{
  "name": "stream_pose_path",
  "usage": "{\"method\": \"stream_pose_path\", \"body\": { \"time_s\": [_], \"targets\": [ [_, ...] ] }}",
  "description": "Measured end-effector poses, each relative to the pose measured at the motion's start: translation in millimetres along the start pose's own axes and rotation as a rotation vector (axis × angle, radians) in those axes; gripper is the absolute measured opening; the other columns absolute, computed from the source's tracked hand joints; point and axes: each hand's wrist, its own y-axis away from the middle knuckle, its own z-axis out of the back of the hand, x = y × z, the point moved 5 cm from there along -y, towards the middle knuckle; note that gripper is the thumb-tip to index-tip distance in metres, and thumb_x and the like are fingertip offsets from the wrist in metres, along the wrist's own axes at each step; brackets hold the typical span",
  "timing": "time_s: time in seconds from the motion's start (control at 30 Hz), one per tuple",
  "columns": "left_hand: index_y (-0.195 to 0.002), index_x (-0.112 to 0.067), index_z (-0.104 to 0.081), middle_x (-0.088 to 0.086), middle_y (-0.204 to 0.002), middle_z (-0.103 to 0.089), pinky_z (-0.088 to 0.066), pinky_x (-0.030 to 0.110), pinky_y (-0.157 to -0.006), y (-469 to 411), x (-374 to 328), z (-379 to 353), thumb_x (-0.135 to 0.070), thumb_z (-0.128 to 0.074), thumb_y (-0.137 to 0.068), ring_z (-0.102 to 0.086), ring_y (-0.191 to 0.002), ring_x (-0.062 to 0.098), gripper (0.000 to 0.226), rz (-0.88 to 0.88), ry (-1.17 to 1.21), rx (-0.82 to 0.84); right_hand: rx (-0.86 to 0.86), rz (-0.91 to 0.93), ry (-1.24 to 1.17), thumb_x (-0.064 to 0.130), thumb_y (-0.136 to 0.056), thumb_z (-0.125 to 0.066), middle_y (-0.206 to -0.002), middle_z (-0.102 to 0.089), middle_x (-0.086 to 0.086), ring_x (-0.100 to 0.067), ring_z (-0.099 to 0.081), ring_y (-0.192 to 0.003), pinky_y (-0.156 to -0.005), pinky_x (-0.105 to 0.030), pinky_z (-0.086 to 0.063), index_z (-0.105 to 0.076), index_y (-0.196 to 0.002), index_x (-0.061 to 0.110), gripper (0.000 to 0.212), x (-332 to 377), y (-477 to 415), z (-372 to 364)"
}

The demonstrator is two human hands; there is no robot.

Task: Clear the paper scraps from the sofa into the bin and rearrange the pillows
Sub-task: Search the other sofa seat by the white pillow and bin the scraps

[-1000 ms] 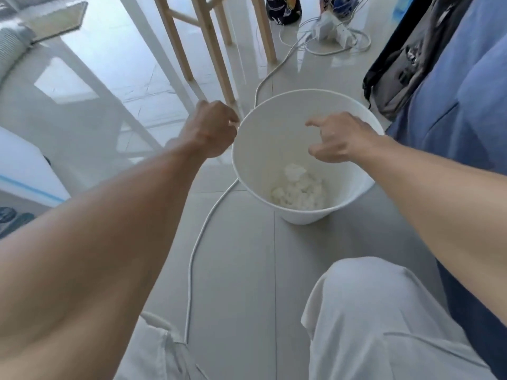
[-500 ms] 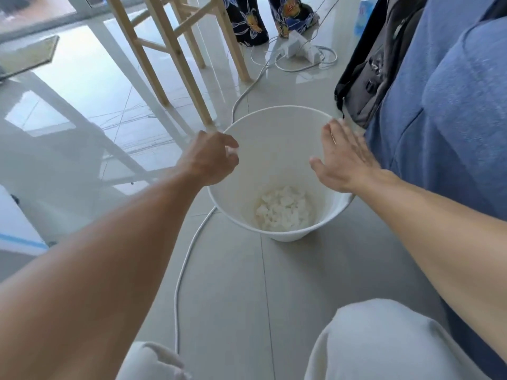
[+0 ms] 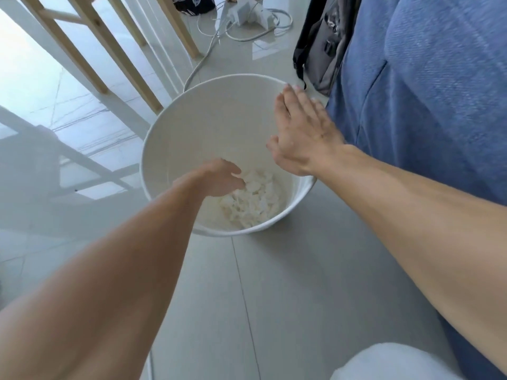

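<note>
Standing on the grey tiled floor (image 3: 274, 283) is one white bin (image 3: 192, 127), round and open-topped, with a single heap of crumpled white paper scraps (image 3: 255, 201) at its bottom. Two bare hands are at the bin: the left hand (image 3: 219, 178) reaches down inside, fingers loosely curled just above the scraps, gripping nothing visible; the right hand (image 3: 304, 133) lies flat over the rim's sofa side, fingers straight and together. One blue sofa (image 3: 425, 105) rises just beside the bin.

Beside the smooth, matt white plastic bin (image 3: 175, 138) holding crumpled paper scraps (image 3: 255, 201) lie glossy floor tiles (image 3: 274, 297), a coarse-woven blue cloth sofa (image 3: 428, 105) and bare wooden legs (image 3: 115, 50).
</note>
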Motion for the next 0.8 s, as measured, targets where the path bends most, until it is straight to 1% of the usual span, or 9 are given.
{"method": "stream_pose_path", "body": {
  "time_s": [0.07, 0.1, 0.13, 0.23, 0.27, 0.4, 0.53, 0.67, 0.8],
  "targets": [
    [-0.123, -0.026, -0.065, 0.004, -0.125, -0.063, -0.048, 0.035, -0.098, 2.3, -1.7, -11.5, -0.037, -0.062, -0.089, -0.061, -0.112, 0.027, 0.036, 0.036, 0.015, 0.189, -0.006, 0.003, 0.009, 0.028, -0.096, -0.034, -0.161, 0.006, -0.012, -0.025, 0.009, -0.149, -0.120, -0.040, 0.001, -0.003, -0.152, 0.001, 0.070, 0.5, -0.6, 0.0],
    [-0.121, -0.025, -0.066, 0.004, -0.122, -0.065, -0.050, 0.036, -0.096, 3.8, -1.7, -12.2, -0.039, -0.063, -0.088, -0.064, -0.107, 0.026, 0.036, 0.042, 0.027, 0.215, -0.006, 0.004, 0.010, 0.028, -0.096, -0.034, -0.161, 0.006, -0.013, -0.025, 0.008, -0.149, -0.120, -0.040, 0.001, -0.003, -0.152, 0.000, 0.070, 0.5, -1.2, 0.5],
    [-0.122, -0.024, -0.066, 0.004, -0.123, -0.065, -0.050, 0.036, -0.097, 4.6, -0.5, -11.9, -0.039, -0.062, -0.088, -0.064, -0.107, 0.026, 0.037, 0.031, 0.009, 0.211, -0.003, 0.006, 0.009, 0.028, -0.096, -0.034, -0.161, 0.006, -0.013, -0.025, 0.008, -0.149, -0.120, -0.041, 0.001, -0.003, -0.152, 0.000, 0.070, 0.8, -1.3, 0.9],
    [-0.134, -0.020, -0.058, 0.006, -0.139, -0.053, -0.040, 0.035, -0.105, 12.0, 0.8, 0.5, -0.038, -0.050, -0.098, -0.049, -0.126, 0.029, 0.041, -0.027, -0.160, 0.059, 0.012, 0.004, 0.016, 0.029, -0.096, -0.034, -0.161, 0.007, -0.013, -0.024, 0.009, -0.149, -0.120, -0.040, 0.001, -0.003, -0.152, 0.000, 0.070, 0.0, 1.2, -0.6],
    [-0.137, -0.020, -0.055, 0.007, -0.140, -0.051, -0.039, 0.035, -0.105, 15.5, 2.0, 6.1, -0.038, -0.046, -0.099, -0.047, -0.127, 0.030, 0.043, -0.042, -0.191, -0.022, 0.021, -0.001, 0.016, 0.029, -0.096, -0.034, -0.161, 0.007, -0.013, -0.024, 0.009, -0.149, -0.120, -0.040, 0.001, -0.003, -0.152, 0.001, 0.070, -0.9, 1.4, -0.8],
    [-0.139, -0.030, -0.048, 0.003, -0.140, -0.051, -0.041, 0.038, -0.098, 35.0, 18.7, 24.0, -0.047, -0.046, -0.095, -0.047, -0.128, 0.028, 0.048, 0.005, -0.113, -0.245, 0.068, 0.006, 0.008, 0.029, -0.096, -0.033, -0.161, 0.008, -0.012, -0.023, 0.010, -0.148, -0.120, -0.040, 0.002, -0.002, -0.153, 0.002, 0.070, 0.3, 3.5, -0.1],
    [-0.143, -0.026, -0.045, 0.003, -0.144, -0.048, -0.035, 0.041, -0.105, 60.8, 18.6, 50.6, -0.049, -0.042, -0.096, -0.042, -0.132, 0.027, 0.052, -0.020, -0.127, -0.406, 0.134, -0.011, -0.027, 0.037, -0.097, -0.034, -0.161, 0.005, -0.011, -0.023, 0.006, -0.149, -0.119, -0.041, -0.004, -0.003, -0.153, 0.005, 0.072, 3.6, 2.1, 14.4],
    [-0.146, -0.022, -0.038, 0.007, -0.151, -0.039, -0.021, 0.044, -0.114, 79.5, 25.5, 76.5, -0.052, -0.039, -0.097, -0.027, -0.142, 0.028, 0.057, -0.021, -0.144, -0.464, 0.128, -0.009, -0.027, 0.043, -0.098, -0.033, -0.161, -0.004, -0.011, -0.024, -0.001, -0.148, -0.118, -0.046, -0.012, -0.007, -0.153, 0.007, 0.071, 13.7, 5.9, 38.1],
    [-0.151, -0.023, -0.029, 0.008, -0.158, -0.026, -0.008, 0.046, -0.118, 100.1, 31.2, 103.4, -0.055, -0.036, -0.097, -0.014, -0.148, 0.028, 0.063, -0.009, -0.148, -0.514, 0.104, -0.008, -0.002, 0.046, -0.099, -0.031, -0.160, -0.007, -0.012, -0.027, -0.007, -0.147, -0.117, -0.049, -0.014, -0.008, -0.154, 0.010, 0.069, 24.0, 9.5, 68.8]
  ]
}}
